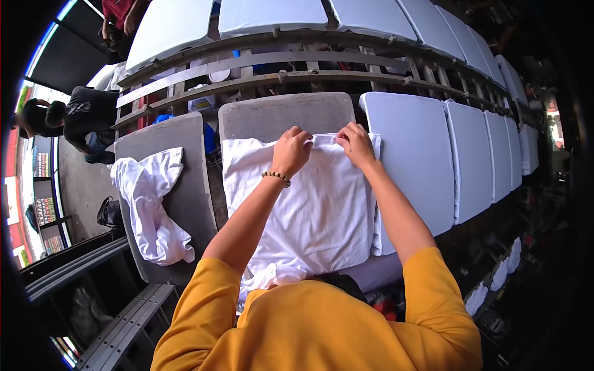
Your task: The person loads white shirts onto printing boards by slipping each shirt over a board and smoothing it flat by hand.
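Note:
A white shirt point(315, 210) lies spread over a grey padded board point(284, 111) in front of me, its near end bunched against my body. My left hand point(292, 151), with a beaded bracelet at the wrist, pinches the far edge of the cloth. At that same edge, a little to the right, my right hand point(357, 145) has its fingers closed on the fabric. A narrow folded band of cloth runs between the two hands. Left of this, a second white garment point(151, 207) lies crumpled on another grey board point(179, 139).
Several boards covered in smooth white cloth point(411, 161) continue to the right. Behind a wooden rail point(260, 80), another row of white-covered boards point(272, 15) stands. A metal ladder point(127, 331) is at lower left. Other people point(90, 120) are at the far left and top left.

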A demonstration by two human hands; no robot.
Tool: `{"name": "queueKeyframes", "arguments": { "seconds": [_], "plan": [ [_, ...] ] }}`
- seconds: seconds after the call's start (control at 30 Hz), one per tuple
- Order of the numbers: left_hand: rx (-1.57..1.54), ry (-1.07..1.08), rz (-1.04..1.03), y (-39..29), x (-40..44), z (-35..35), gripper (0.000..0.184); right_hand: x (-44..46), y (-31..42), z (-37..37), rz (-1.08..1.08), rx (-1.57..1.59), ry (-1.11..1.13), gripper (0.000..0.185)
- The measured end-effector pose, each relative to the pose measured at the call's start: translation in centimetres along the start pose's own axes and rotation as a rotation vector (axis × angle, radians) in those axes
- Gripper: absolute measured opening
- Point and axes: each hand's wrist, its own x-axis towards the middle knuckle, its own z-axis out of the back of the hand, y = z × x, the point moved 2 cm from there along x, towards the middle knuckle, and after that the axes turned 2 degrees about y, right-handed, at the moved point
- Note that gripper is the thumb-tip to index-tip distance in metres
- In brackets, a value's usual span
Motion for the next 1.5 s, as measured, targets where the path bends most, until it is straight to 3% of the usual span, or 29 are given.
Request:
{"name": "queueKeyframes", "arguments": {
  "seconds": [0.13,0.17,0.27,0.3,0.33,0.43,0.5,0.57,0.6,0.63,0.67,0.77,0.87,0.9,1.0,1.03,1.07,1.2,1.27,1.33,1.37,1.4,1.47,1.5],
  "plan": [
    [0.042,-0.119,-0.213,-2.2,1.9,-0.4,0.02,0.7,2.4,2.2,0.155,-0.118,0.006,0.01],
    [0.025,-0.109,-0.346,-2.6,2.4,-0.2,0.027,0.6,3.2,3.3,0.089,0.035,0.065,0.011],
    [-0.181,0.61,-0.166,-4.0,2.4,2.7,0.038,-1.1,7.5,8.7,-0.101,0.434,0.253,0.013],
    [-0.232,0.713,-0.184,-4.4,1.7,5.2,0.049,-2.4,8.5,10.8,-0.164,0.522,0.322,0.013],
    [-0.199,0.784,-0.219,-3.9,0.2,7.6,0.048,-3.9,8.8,12.5,-0.105,0.407,0.419,0.015],
    [0.06,1.021,0.181,-2.3,-5.9,16.9,0.046,-10.3,7.6,16.5,-0.014,0.174,0.709,0.019],
    [-0.038,0.962,0.193,-1.1,-12.3,21.5,0.05,-14.8,6.3,18.2,-0.063,0.149,0.905,0.022],
    [-0.18,1.005,0.407,-4.7,-18.5,24.5,0.052,-19.9,7.8,18.7,0.053,0.225,0.806,0.022],
    [-0.418,0.859,0.362,-5.3,-23.4,24.0,0.046,-22.9,8.8,18.9,0.11,0.263,0.756,0.023],
    [-0.472,0.902,0.506,-7.3,-26.6,23.5,0.04,-26.3,9.4,17.8,0.067,0.261,0.758,0.02],
    [-0.302,0.819,0.266,-7.7,-30.7,21.7,0.032,-30.2,9.5,15.9,0.025,0.254,0.759,0.018],
    [0.054,0.75,0.175,-8.8,-42.4,15.9,0.024,-42.7,7.7,9.5,-0.157,0.202,0.944,0.015],
    [0.003,0.894,0.444,-10.8,-51.7,12.9,0.034,-50.2,6.9,7.2,-0.342,0.285,1.092,0.01],
    [-0.059,0.965,0.615,-12.7,-52.3,13.1,0.035,-51.8,7.4,7.3,-0.39,0.334,1.12,0.009],
    [-0.146,0.852,0.582,-13.3,-55.3,13.2,0.032,-52.3,7.5,9.6,-0.299,0.156,0.927,0.013],
    [-0.132,0.691,0.525,-12.7,-55.6,12.7,0.029,-51.4,7.8,9.8,-0.265,0.107,0.778,0.014],
    [-0.136,0.696,0.413,-11.1,-55.0,12.3,0.025,-50.1,8.1,9.6,-0.232,0.057,0.627,0.016],
    [-0.207,0.701,0.747,-8.3,-51.7,12.2,0.024,-47.7,7.9,7.4,-0.235,-0.042,0.845,0.014],
    [-0.047,0.917,0.712,-8.0,-52.2,11.8,0.024,-50.7,5.3,4.4,-0.314,0.006,1.045,0.013],
    [-0.218,1.011,0.95,-8.0,-53.2,10.2,0.028,-53.6,4.0,2.0,-0.25,0.144,1.015,0.013],
    [-0.293,0.978,1.118,-7.5,-53.9,9.2,0.021,-54.7,3.3,0.8,-0.197,0.225,0.877,0.015],
    [-0.397,0.798,1.053,-6.0,-54.5,8.1,0.019,-54.2,3.3,0.8,-0.148,0.316,0.654,0.011],
    [-0.582,0.436,0.903,-1.6,-56.0,6.9,0.014,-50.7,3.0,0.9,-0.248,0.413,0.356,0.009],
    [-0.467,0.374,0.773,0.7,-54.8,7.1,0.007,-48.0,3.3,1.4,-0.229,0.43,0.3,0.007]
  ]
}}
